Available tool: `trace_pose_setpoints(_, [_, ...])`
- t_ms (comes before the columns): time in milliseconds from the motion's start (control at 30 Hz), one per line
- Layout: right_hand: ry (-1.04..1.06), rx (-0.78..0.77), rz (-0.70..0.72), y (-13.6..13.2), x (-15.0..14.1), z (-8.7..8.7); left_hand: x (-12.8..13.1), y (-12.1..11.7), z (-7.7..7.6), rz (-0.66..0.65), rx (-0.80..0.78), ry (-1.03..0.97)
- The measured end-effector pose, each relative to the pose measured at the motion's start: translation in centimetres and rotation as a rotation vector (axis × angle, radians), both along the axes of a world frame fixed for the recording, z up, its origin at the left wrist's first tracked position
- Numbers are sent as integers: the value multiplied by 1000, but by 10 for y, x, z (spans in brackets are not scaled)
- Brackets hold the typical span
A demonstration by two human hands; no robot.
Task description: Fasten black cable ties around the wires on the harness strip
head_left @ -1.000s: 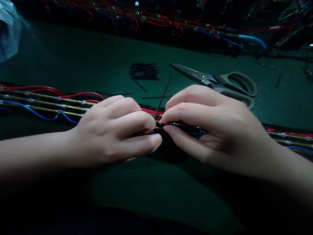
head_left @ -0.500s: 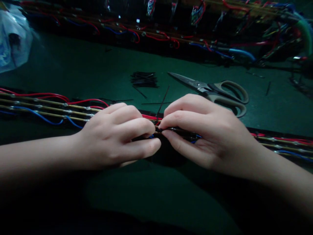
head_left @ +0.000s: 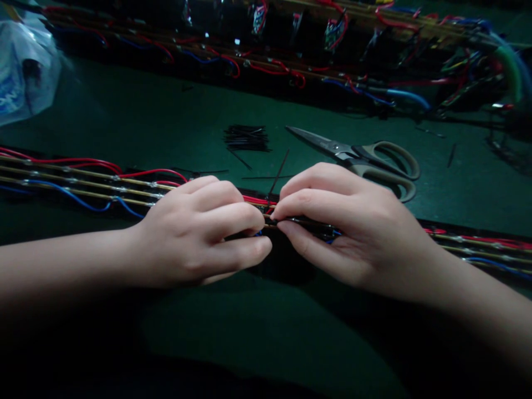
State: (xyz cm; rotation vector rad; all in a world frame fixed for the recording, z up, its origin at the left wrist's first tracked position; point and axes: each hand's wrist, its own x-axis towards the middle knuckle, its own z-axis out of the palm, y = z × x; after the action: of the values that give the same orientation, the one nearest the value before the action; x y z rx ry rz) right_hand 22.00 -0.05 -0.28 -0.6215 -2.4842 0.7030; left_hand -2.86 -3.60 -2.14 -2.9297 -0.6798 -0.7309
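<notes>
A long strip of brass-coloured rods (head_left: 89,185) with red and blue wires crosses the view from left to right. My left hand (head_left: 203,230) is curled over its middle, thumb on the near side and fingers closed round it. My right hand (head_left: 332,227) faces it, thumb and forefinger pinched at the strip beside the left fingertips. A thin black cable tie (head_left: 279,173) stands up slantwise from the strip at the pinch. Its lower part is mostly hidden by the right fingers, which appear to grip it.
Behind the hands lie a pile of black cable ties (head_left: 247,137) and scissors (head_left: 353,158), their handles partly behind my right hand. A larger wired frame (head_left: 270,52) runs along the back of the green table (head_left: 137,111). A clear plastic bag (head_left: 27,72) sits at far left.
Both hands keep nearly the same pose on the strip. The whole view has shifted slightly, with the things at the back appearing a little lower.
</notes>
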Motion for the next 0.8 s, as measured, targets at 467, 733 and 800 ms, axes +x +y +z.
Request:
trace_pose_setpoints(467, [-18,-14,-18,-1,0,1,-1,0,2,3,-92,-35])
trace_pose_setpoints(733, [3,9,2,-1,1,1,2,-2,6,73,-207,-89])
trace_pose_setpoints(800, [8,10,6,0,1,0,4,-2,8,94,-244,-92])
